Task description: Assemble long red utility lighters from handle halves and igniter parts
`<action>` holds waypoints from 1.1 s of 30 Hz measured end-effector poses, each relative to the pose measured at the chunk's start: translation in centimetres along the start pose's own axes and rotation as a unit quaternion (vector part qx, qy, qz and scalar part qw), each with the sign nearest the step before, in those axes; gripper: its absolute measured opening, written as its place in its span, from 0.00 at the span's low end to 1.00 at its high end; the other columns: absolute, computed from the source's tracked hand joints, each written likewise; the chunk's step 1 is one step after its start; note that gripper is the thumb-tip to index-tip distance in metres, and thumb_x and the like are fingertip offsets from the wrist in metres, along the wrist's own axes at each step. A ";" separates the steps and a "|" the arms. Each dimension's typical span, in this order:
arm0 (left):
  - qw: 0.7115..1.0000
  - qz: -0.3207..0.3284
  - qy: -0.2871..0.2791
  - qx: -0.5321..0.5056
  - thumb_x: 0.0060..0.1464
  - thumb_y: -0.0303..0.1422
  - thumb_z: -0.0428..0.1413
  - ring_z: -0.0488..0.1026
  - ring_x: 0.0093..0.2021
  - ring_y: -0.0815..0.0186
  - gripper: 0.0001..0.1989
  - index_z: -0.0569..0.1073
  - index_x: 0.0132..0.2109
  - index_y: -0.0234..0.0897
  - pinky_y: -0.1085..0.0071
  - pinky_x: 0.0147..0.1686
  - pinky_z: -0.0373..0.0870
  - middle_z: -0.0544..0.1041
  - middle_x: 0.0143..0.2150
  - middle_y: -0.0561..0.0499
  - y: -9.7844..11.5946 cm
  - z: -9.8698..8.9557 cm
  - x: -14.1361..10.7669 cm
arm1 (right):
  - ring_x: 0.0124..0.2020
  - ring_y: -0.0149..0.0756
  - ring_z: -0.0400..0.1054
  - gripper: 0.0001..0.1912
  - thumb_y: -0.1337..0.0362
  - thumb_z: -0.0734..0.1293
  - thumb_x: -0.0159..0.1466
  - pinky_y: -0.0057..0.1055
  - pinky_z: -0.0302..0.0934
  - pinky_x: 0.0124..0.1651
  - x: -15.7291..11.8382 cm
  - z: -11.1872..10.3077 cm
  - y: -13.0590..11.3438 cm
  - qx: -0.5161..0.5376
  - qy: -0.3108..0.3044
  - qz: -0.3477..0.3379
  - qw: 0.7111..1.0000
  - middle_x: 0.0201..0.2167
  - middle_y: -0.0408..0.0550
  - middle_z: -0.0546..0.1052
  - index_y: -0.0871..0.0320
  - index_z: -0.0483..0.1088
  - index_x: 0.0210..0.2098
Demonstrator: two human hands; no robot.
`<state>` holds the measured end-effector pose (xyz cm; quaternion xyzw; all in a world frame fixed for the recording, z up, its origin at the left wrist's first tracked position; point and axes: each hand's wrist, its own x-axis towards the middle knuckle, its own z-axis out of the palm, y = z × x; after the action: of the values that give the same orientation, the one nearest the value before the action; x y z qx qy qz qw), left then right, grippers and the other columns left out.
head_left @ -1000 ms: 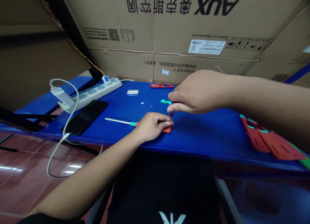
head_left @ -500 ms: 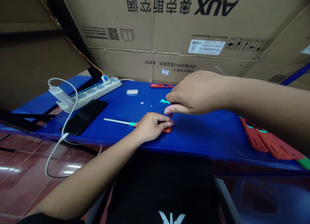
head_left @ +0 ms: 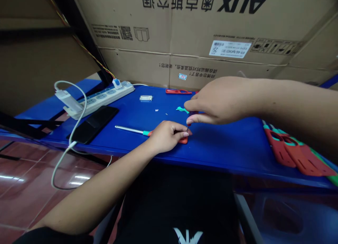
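Observation:
My left hand [head_left: 167,135] is closed around the orange handle of a long-nosed lighter [head_left: 130,129], which lies on the blue table. The lighter's metal tube points left, and the end of its handle shows beyond my fingers. Above it, my right hand [head_left: 215,100] grips a small screwdriver [head_left: 193,114] with a dark and red handle. The screwdriver stands upright, its thin shaft reaching down beside my left fingertips at the handle; its tip is hidden. Behind my hands lie teal plastic pieces [head_left: 182,110] and a red handle shell [head_left: 178,91].
Clear cylinders [head_left: 146,98] and tiny metal parts [head_left: 156,110] lie on the table [head_left: 224,142]. To the left are a black phone [head_left: 95,124] and a power strip [head_left: 111,95] with a looping white cable. Several orange lighters [head_left: 298,152] sit at the right edge. A large cardboard box [head_left: 190,32] stands behind.
The view has shifted slightly, so the scene sits a little further right. Both hands keep their places at the lighter; the right fingers have turned a little, showing more of the screwdriver handle.

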<state>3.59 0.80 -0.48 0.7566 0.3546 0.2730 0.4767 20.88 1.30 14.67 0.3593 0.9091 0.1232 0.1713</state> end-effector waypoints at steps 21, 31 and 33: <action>0.983 0.105 0.121 -0.090 0.60 0.31 0.55 0.78 0.50 0.62 0.19 0.74 0.58 0.34 0.64 0.53 0.73 0.79 0.51 0.43 0.1 -1.1 -0.6 | 0.24 0.36 0.63 0.26 0.49 0.53 0.71 0.32 0.47 0.28 -3.4 4.8 1.7 0.133 0.158 0.214 0.955 0.22 0.46 0.73 0.57 0.73 0.30; 0.927 0.042 0.102 0.358 0.55 0.47 0.62 0.66 0.61 0.47 0.27 0.72 0.60 0.45 0.46 0.60 0.58 0.72 0.61 0.45 -1.1 -5.2 -6.6 | 0.45 0.46 0.70 0.17 0.55 0.62 0.69 0.41 0.62 0.48 -4.8 15.2 -2.1 0.225 0.170 0.260 0.923 0.42 0.53 0.78 0.57 0.78 0.45; 0.921 0.033 0.081 0.379 0.59 0.43 0.60 0.69 0.58 0.51 0.20 0.74 0.56 0.46 0.49 0.59 0.59 0.75 0.57 0.47 -1.5 -5.5 -7.1 | 0.45 0.48 0.69 0.18 0.55 0.61 0.69 0.44 0.62 0.49 -4.5 14.1 -3.9 0.222 0.181 0.262 0.921 0.44 0.55 0.78 0.59 0.76 0.47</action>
<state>-5.21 -1.52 -0.24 0.8675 0.4435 0.1939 0.1149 27.16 -3.19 1.48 0.5854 0.8017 0.0214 -0.1188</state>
